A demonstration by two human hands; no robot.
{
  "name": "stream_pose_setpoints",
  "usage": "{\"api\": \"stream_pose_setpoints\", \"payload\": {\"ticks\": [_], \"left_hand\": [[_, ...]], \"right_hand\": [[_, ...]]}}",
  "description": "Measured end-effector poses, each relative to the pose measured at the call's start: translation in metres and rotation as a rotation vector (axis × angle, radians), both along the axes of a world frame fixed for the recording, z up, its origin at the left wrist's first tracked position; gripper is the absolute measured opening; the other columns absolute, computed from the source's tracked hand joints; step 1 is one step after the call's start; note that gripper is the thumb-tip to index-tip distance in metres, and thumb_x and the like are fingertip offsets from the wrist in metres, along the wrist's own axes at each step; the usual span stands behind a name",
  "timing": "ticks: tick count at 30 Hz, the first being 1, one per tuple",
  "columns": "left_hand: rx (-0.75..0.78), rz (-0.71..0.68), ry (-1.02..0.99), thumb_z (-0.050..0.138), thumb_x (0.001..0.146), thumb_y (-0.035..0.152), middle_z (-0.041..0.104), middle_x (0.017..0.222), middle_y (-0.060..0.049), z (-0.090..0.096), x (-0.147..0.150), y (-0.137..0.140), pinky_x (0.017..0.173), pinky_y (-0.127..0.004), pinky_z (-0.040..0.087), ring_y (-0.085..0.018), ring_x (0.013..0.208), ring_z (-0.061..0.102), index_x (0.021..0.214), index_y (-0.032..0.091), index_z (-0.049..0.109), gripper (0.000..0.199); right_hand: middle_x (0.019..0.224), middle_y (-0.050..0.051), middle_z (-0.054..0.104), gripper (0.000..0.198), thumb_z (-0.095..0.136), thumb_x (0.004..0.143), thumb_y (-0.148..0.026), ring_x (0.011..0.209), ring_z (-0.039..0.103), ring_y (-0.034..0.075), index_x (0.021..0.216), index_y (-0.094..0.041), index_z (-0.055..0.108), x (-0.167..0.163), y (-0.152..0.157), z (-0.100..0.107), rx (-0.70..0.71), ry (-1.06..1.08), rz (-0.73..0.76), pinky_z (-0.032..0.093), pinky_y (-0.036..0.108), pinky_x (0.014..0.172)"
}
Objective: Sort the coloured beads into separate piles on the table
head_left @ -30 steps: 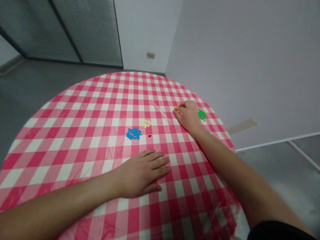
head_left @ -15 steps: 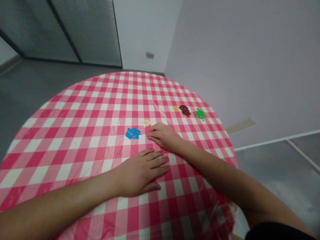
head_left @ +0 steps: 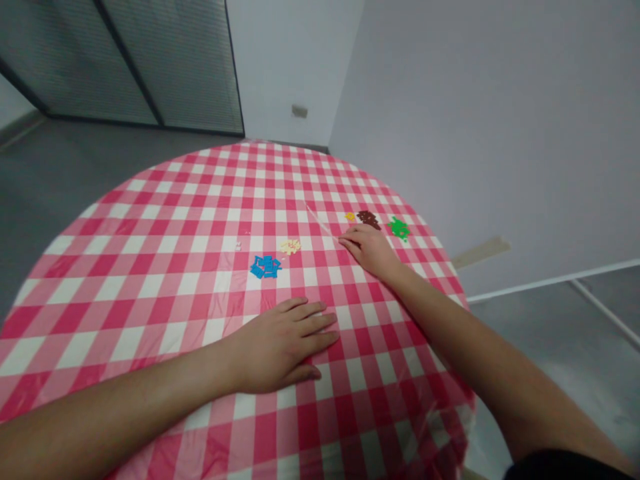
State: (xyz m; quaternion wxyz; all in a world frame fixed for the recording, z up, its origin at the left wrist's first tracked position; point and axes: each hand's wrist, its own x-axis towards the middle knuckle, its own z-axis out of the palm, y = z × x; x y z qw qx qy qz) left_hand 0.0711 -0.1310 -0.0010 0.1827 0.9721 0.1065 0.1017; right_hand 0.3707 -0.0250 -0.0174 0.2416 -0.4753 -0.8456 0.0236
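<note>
My left hand [head_left: 285, 343] lies flat, palm down, on the checked tablecloth, fingers stretched and a little apart, with nothing in it. Farther off, my right hand [head_left: 370, 250] has its fingers pinched at the near end of a thin whitish stick [head_left: 320, 220], which lies slanting away over the cloth. Its exact kind is too faint to tell. Beyond the left hand sits a heap of small blue pieces [head_left: 266, 267], with small cream pieces [head_left: 290, 247] behind it. Past the right hand are small yellow pieces [head_left: 350, 217], dark brown pieces [head_left: 369, 219] and green pieces [head_left: 399, 229].
A red-and-white checked plastic tablecloth [head_left: 165, 267] covers the round table. A few tiny pale pieces [head_left: 239, 246] lie left of the cream ones. Behind the table stand a glass partition with blinds [head_left: 175, 60] and pale walls [head_left: 475, 120].
My right hand has moved right and away from me, from beside the cream pieces to the near end of the whitish stick. My left hand has stayed in place.
</note>
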Motion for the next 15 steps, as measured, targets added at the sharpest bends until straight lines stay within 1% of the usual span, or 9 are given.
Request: {"api": "stream_pose_setpoints", "payload": {"ticks": [4, 8, 15], "left_hand": [[-0.017, 0.010, -0.011, 0.052, 0.106, 0.049, 0.055, 0.156, -0.012, 0.000, 0.000, 0.000, 0.121, -0.052, 0.032, -0.035, 0.144, 0.049, 0.149, 0.017, 0.054, 0.054], [-0.029, 0.005, -0.014, 0.051, 0.106, 0.050, 0.055, 0.155, -0.013, 0.000, 0.000, 0.000, 0.121, -0.052, 0.032, -0.034, 0.144, 0.049, 0.149, 0.018, 0.054, 0.054], [-0.030, 0.002, 0.001, 0.051, 0.106, 0.050, 0.054, 0.156, -0.013, 0.000, 0.001, 0.001, 0.120, -0.054, 0.032, -0.035, 0.144, 0.049, 0.149, 0.016, 0.054, 0.055]], "right_hand": [[0.098, 0.012, 0.078, 0.024, 0.058, 0.099, -0.026, 0.096, 0.069, 0.028, 0.094, -0.019, 0.080, 0.014, 0.014, 0.001, 0.016, -0.037, -0.097, 0.055, 0.043, 0.089], [0.099, 0.013, 0.078, 0.025, 0.057, 0.098, -0.026, 0.100, 0.069, 0.030, 0.095, -0.019, 0.081, 0.021, 0.023, 0.000, 0.036, -0.099, -0.154, 0.056, 0.045, 0.090], [0.102, 0.015, 0.077, 0.027, 0.055, 0.100, -0.026, 0.097, 0.069, 0.030, 0.096, -0.018, 0.080, 0.025, 0.031, -0.001, 0.048, -0.163, -0.231, 0.055, 0.046, 0.090]]}}
